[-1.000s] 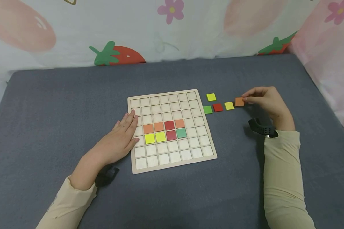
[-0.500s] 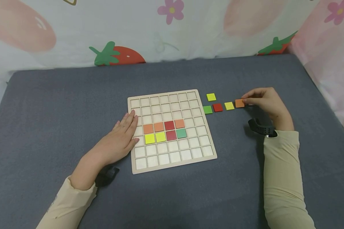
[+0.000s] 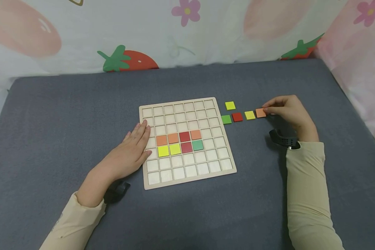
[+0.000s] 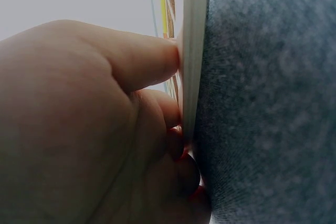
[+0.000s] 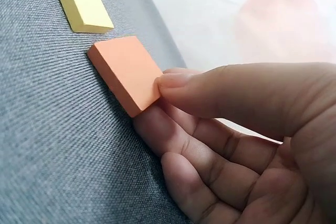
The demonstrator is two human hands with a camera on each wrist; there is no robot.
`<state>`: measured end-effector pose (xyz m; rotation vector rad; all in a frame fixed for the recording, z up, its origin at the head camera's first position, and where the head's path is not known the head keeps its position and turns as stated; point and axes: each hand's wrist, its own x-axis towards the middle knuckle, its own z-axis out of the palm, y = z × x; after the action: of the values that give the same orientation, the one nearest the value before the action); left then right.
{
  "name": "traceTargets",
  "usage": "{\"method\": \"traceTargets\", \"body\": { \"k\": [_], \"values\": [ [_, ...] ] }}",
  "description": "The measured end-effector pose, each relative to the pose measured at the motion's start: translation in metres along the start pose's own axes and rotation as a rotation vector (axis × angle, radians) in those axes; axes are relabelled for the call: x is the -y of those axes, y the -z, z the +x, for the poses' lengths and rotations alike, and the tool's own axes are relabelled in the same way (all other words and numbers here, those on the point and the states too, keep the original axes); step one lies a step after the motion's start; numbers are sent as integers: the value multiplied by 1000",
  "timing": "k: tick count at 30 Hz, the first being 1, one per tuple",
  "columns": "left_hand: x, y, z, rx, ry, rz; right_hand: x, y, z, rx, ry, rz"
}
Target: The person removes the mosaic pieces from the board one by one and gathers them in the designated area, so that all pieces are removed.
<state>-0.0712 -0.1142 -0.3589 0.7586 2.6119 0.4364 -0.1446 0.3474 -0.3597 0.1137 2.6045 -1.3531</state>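
A square wooden grid board [image 3: 190, 181] lies mid-table, with two rows of coloured tiles in its cells: orange and red above, yellow, red and green below. My left hand [image 3: 125, 152] rests with straight fingers on the board's left edge; in the left wrist view the thumb [image 4: 152, 61] touches that edge. To the right of the board, my right hand [image 3: 292, 111] pinches an orange tile [image 5: 128, 72] between thumb and fingers, close over the cloth. Beside it lies a yellow tile [image 3: 250, 115], followed leftward by a red tile [image 3: 237, 117] and a green tile [image 3: 226, 119].
Another yellow tile [image 3: 230, 105] lies behind the row, near the board's right edge. Dark grey cloth [image 3: 65, 114] covers the table. A printed curtain [image 3: 218, 31] hangs along the far edge and the right side. Each wrist wears a black band [image 3: 282, 139].
My right hand and the orange tile have shifted very slightly toward the yellow tile, and the orange tile looks lighter. My left hand and the board stay where they were.
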Motion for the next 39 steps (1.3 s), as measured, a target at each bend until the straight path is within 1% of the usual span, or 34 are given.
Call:
{"method": "traceTargets", "body": {
  "k": [8, 16, 26, 32, 39],
  "values": [
    [0, 0, 0, 2, 5, 0, 2, 1, -1, 10, -24, -27],
    [0, 0, 0, 0, 1, -4, 3, 1, -1, 1, -32, -40],
    [0, 0, 0, 4, 3, -4, 4, 2, -2, 11, -35, 14],
    [1, 0, 0, 3, 1, -5, 11, 0, -3, 10, 9, 25],
    [1, 0, 1, 15, 6, -8, 24, -9, -4, 42, 63, 31]
  ]
}}
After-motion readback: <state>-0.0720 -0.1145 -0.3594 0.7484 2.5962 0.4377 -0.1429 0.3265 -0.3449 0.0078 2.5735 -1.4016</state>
